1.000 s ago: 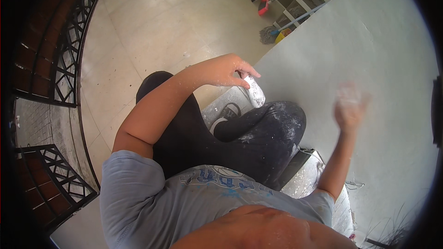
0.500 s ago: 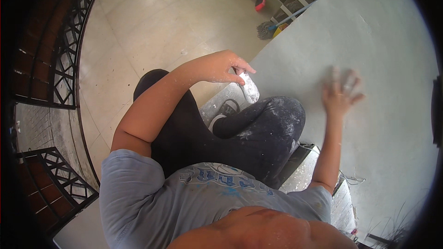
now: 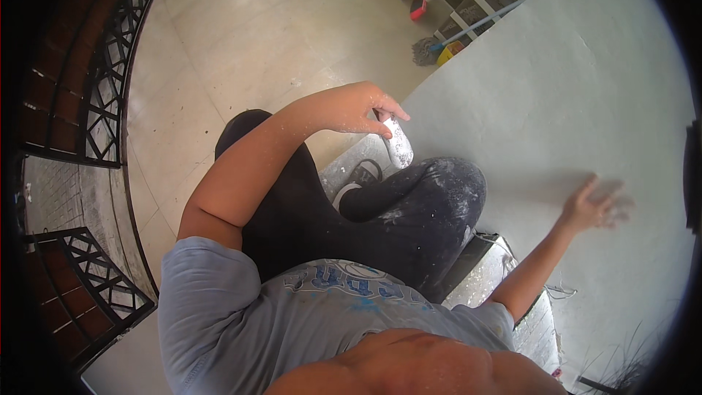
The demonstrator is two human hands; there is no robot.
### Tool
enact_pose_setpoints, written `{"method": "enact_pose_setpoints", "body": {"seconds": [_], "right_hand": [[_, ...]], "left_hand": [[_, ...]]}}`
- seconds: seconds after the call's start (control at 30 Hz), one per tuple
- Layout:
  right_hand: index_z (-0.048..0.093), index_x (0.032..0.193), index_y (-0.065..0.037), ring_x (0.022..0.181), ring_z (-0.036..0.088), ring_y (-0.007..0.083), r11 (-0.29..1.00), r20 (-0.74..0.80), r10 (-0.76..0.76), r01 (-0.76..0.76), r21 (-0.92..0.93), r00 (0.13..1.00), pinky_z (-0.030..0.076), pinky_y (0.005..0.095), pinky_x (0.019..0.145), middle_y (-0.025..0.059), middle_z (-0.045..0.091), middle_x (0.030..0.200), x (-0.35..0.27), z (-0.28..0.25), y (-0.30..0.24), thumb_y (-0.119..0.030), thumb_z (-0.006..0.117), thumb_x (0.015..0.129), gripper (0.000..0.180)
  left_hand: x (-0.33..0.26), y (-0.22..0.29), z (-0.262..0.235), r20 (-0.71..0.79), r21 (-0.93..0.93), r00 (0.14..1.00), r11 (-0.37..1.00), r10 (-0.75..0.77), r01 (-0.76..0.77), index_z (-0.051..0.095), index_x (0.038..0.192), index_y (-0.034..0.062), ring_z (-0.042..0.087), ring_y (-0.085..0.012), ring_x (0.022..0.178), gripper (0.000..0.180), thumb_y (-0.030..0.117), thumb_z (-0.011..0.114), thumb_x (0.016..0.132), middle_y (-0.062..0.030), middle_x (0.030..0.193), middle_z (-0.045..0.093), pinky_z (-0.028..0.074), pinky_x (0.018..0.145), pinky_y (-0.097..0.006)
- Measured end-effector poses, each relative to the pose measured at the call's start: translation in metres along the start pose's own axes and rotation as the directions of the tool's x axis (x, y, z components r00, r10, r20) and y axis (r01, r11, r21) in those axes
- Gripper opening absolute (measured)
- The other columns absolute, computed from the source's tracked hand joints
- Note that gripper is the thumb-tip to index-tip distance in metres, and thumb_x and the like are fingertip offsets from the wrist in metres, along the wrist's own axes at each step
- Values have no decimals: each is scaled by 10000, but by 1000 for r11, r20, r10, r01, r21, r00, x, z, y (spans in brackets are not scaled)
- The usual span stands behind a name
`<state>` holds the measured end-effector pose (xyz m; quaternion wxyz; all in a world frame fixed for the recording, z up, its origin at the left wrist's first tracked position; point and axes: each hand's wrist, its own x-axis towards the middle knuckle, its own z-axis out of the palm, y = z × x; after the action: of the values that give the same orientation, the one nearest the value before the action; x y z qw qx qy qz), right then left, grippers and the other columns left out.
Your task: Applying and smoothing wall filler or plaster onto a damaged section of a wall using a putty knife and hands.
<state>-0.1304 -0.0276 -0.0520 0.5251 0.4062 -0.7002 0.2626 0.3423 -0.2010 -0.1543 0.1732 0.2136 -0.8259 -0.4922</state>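
In my left hand (image 3: 373, 108), bent at the wrist over my crossed legs, is a white oblong rounded object (image 3: 398, 145) with dark specks. The fingers and thumb close on its upper end, and its lower end hangs free near my knee; its exact kind does not show. My right hand (image 3: 594, 205) reaches out to the right against the pale grey wall (image 3: 556, 102), fingers spread and blurred by motion. Nothing shows in it. Whether the palm touches the wall is hard to tell.
My dark trousers (image 3: 439, 190) carry white dust. A dust-spattered box-like thing (image 3: 486, 271) with a wire stands by my right side. Beyond lie a mop (image 3: 424, 53), a red brush head (image 3: 417, 7) and a yellow item (image 3: 450, 53) beside steps. Black metal gates (image 3: 99, 124) stand left of the tiled floor (image 3: 219, 44).
My right hand has swept down and to the right along the wall, away from my knee. The left hand keeps its hold on the white object, nearly still.
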Motion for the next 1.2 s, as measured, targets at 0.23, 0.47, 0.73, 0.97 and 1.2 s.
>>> {"method": "enact_pose_setpoints", "body": {"seconds": [0.23,0.47,0.73,0.97,1.2], "right_hand": [[218,1599,-264,1482,-125,528,987,83,159,-159,-13,984,-37,787,1064,276,-67,1639,-47,16,18,-663,482,942,813],[369,1538,-352,1498,61,516,854,776,-465,447,266,427,47,795,1075,149,150,1665,-148,20,-23,-417,688,876,738],[406,1524,-355,1513,127,449,862,531,-452,505,50,717,104,675,1157,102,198,1662,-126,17,15,-517,644,880,706],[359,1559,-265,1514,-11,479,991,20,124,-125,47,992,6,657,1169,164,93,1670,-83,8,51,-619,556,921,755],[213,1601,-192,1498,-90,503,940,284,-316,339,-35,905,-10,760,1091,222,-48,1659,-108,9,59,-606,547,936,852]], "left_hand": [[0,0,-2,34,34,999,999,-2,1,707,1237,132,623,-223,880,426,227,796,831,-72,848,642,477,907,-375],[0,-2,0,33,80,997,995,-70,67,697,1254,128,627,-236,901,431,231,782,844,-57,844,628,483,893,-381],[2,-2,2,36,36,998,998,-43,41,676,1267,74,626,-206,857,445,154,773,839,-47,782,575,494,853,-353],[1,0,1,45,110,994,989,-102,96,659,1273,30,638,-201,827,462,89,769,828,-60,772,588,506,819,-333],[1,-3,1,5,107,999,993,-51,50,659,1272,31,641,-203,829,463,90,769,826,-62,768,580,505,807,-340]]}}
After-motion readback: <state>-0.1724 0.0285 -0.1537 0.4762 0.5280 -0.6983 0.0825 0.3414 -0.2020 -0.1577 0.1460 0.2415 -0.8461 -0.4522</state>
